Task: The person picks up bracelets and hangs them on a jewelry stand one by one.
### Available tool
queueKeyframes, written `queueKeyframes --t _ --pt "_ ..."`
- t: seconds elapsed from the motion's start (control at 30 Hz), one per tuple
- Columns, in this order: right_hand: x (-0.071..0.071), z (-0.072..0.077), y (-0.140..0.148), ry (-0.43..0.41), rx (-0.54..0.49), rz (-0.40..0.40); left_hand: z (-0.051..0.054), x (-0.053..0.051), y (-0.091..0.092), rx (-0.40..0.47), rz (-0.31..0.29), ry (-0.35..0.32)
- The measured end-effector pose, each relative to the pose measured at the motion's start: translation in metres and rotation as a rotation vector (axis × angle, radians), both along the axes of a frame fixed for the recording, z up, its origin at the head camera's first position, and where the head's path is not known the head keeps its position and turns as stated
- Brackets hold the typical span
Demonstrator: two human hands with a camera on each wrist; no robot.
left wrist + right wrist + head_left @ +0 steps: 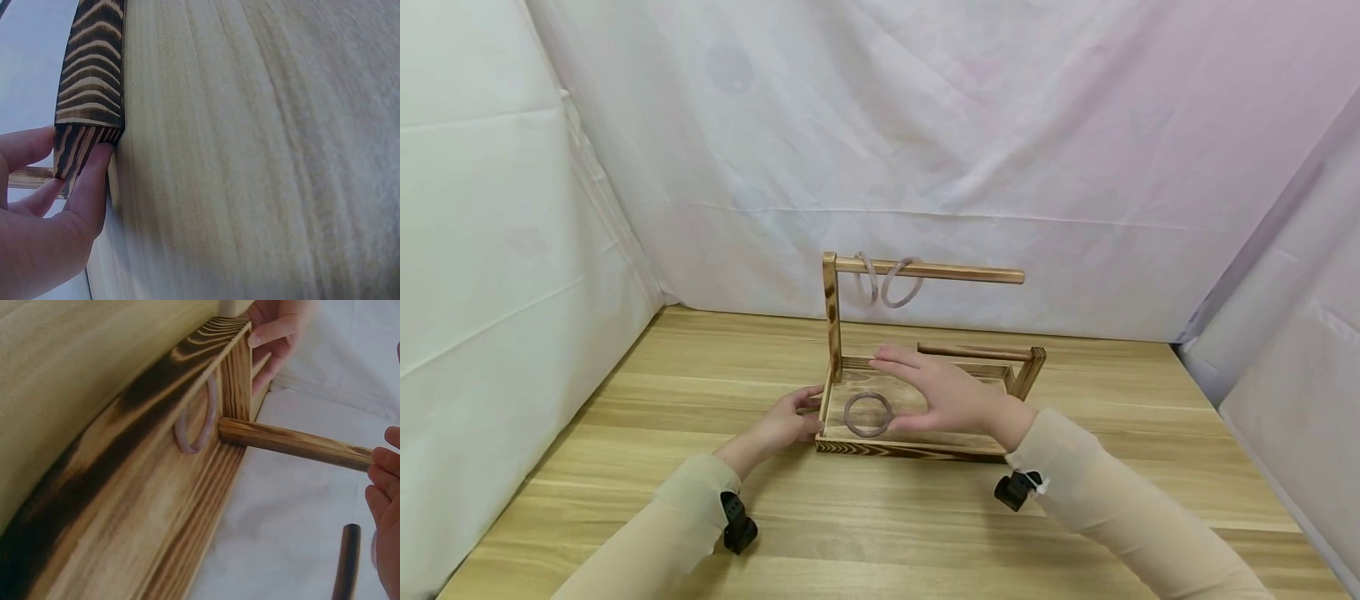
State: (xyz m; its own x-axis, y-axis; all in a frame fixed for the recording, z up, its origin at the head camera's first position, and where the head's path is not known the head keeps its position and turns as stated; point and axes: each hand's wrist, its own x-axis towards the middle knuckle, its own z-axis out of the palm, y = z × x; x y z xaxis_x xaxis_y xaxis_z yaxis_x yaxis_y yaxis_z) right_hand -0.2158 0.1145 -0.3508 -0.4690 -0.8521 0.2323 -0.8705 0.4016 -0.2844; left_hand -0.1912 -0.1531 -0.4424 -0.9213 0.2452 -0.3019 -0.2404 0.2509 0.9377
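Note:
A wooden stand has a shallow tray (910, 451), a tall left post (832, 317) and an upper rod (970, 272). Two pale purplish bangles hang on that rod: a left bangle (873, 287) and a right bangle (887, 287). Another bangle (847, 414) lies in the tray's left part. My left hand (782, 423) touches the tray's left end from outside; its thumb and fingertips press there in the left wrist view. Over the tray, my right hand (951, 393) has spread, extended fingers and holds nothing. Its thumb is near the lying bangle, apart from it in the right wrist view.
A shorter lower rod (977, 352) extends leftward from the right post (1028, 373). The stand rests on a wood-grain table (880, 517). White cloth (737, 167) hangs behind and on both sides.

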Motion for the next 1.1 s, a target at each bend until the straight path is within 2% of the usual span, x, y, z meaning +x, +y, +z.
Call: queueKeyframes --t 0.2,0.47,0.87,1.1 --pt "-0.004 -0.013 -0.008 -0.010 0.045 0.011 -0.001 0.000 0.000 -0.003 0.005 0.001" --pt "-0.011 -0.027 -0.016 -0.078 0.127 -0.030 -0.003 0.000 0.000 -0.006 0.014 0.006" --pt "-0.020 -0.045 -0.022 -0.112 0.132 -0.091 -0.003 0.000 0.001 0.012 0.020 -0.004" --pt "-0.025 -0.055 -0.028 -0.162 0.188 -0.105 -0.003 -0.001 0.000 0.004 0.038 -0.003"
